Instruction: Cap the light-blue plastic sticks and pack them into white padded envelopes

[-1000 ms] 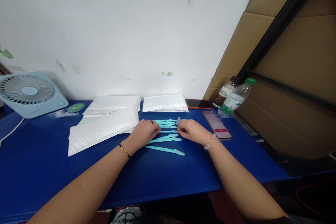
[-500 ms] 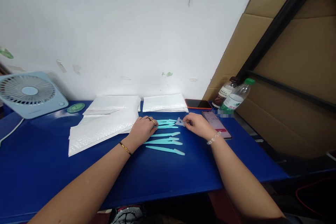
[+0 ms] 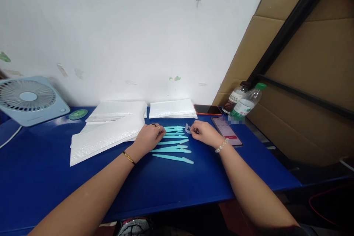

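Note:
Several teal eyebrow razors [image 3: 173,158] lie in a loose column on the blue table [image 3: 177,188], their blade ends pointing right. My left hand [image 3: 149,135] rests at the left ends of the upper razors, its curled fingers pinching at a handle; the fingertips partly hide what they grip. To the right of the blade ends, my right hand [image 3: 204,132] is closed on small translucent plastic pieces [image 3: 187,128], which look like blade covers. They stick out to the left of the fingertips, near the top razors.
White bubble mailers [image 3: 110,136] lie left of the razors, and another stack [image 3: 173,108] is against the wall. Two phones [image 3: 207,109] and two bottles [image 3: 247,100] are at the right. A blue fan [image 3: 29,97] and a green disc [image 3: 78,114] are at the left.
The upper razors, bunched together before, now lie more spread out near my left fingers. In my right hand the clear pieces have turned slightly. The view has shifted a little.

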Demonstrator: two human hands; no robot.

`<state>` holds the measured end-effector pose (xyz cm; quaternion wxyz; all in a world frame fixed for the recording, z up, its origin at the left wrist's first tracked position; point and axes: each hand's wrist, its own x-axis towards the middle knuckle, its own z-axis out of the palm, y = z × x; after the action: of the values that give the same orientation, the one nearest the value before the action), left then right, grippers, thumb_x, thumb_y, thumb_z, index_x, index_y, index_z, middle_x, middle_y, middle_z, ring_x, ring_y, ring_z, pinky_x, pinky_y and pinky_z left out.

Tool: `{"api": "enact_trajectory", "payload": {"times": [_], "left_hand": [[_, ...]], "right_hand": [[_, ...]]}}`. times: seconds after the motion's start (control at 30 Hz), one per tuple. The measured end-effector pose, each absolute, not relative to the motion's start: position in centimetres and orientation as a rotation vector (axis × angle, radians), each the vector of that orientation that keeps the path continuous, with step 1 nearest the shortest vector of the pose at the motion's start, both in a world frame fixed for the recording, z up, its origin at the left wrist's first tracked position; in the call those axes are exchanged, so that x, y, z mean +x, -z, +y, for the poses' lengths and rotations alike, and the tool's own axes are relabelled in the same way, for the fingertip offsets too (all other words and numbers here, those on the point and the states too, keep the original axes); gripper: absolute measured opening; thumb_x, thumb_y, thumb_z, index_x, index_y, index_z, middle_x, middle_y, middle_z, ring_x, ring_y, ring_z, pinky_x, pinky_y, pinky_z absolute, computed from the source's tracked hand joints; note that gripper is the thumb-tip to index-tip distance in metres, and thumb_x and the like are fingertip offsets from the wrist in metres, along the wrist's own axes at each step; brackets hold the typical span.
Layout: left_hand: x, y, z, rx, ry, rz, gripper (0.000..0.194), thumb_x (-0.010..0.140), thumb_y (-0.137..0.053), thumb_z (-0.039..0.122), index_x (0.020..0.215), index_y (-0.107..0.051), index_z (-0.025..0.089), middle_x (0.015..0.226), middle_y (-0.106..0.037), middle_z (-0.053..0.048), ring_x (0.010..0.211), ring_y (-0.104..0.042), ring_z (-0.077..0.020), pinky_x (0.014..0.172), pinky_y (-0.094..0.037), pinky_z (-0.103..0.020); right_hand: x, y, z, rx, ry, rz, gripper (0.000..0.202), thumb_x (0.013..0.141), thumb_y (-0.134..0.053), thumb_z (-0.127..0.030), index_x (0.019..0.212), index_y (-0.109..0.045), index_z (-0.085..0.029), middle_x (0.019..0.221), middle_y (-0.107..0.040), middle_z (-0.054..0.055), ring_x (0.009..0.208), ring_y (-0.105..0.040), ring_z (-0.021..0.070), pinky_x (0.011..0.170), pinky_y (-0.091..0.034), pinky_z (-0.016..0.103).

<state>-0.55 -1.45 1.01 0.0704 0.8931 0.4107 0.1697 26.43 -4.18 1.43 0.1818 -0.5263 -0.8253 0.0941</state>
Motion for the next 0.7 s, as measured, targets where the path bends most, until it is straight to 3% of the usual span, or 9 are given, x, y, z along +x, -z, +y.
{"api": "enact_trajectory", "payload": {"times": [0.37, 0.53, 0.7], "left_hand": [[-0.3, -1.0, -1.7, 2.639, -0.55, 1.168, 0.024, 0.092, -0.043, 0.028, 0.088, -0.065, 0.02, 0.088, -0.067, -0.004, 0.078, -0.06, -0.0169, 0.071, -0.042, -0.029], [-0.4, -0.9, -1.9, 2.643, -0.474, 1.032, 0.024, 0.091, -0.046, 0.03, 0.081, -0.065, 0.019, 0.089, -0.069, -0.003, 0.079, -0.061, -0.0162, 0.072, -0.043, -0.028], [-0.7, -0.6, -1.5, 2.7, -0.483, 1.156, 0.019, 0.089, -0.05, 0.027, 0.094, -0.067, 0.022, 0.093, -0.067, -0.004, 0.088, -0.059, -0.0188, 0.079, -0.043, -0.031]], "right_hand": [[24.8, -2.1, -4.9, -1.321, -0.384, -2.354, 0.01, 0.078, -0.055, -0.01, 0.075, -0.062, -0.016, 0.077, -0.058, 0.002, 0.066, -0.052, 0.0108, 0.061, -0.038, 0.021], [24.8, -2.5, -5.3, -1.258, -0.519, -2.409, 0.01, 0.078, -0.056, -0.012, 0.076, -0.065, -0.017, 0.074, -0.06, 0.001, 0.066, -0.054, 0.0116, 0.06, -0.039, 0.022], [27.6, -3.2, -4.9, -1.554, -0.268, -2.216, 0.014, 0.079, -0.053, -0.014, 0.077, -0.067, -0.017, 0.08, -0.064, 0.003, 0.069, -0.056, 0.0134, 0.064, -0.04, 0.024]]}}
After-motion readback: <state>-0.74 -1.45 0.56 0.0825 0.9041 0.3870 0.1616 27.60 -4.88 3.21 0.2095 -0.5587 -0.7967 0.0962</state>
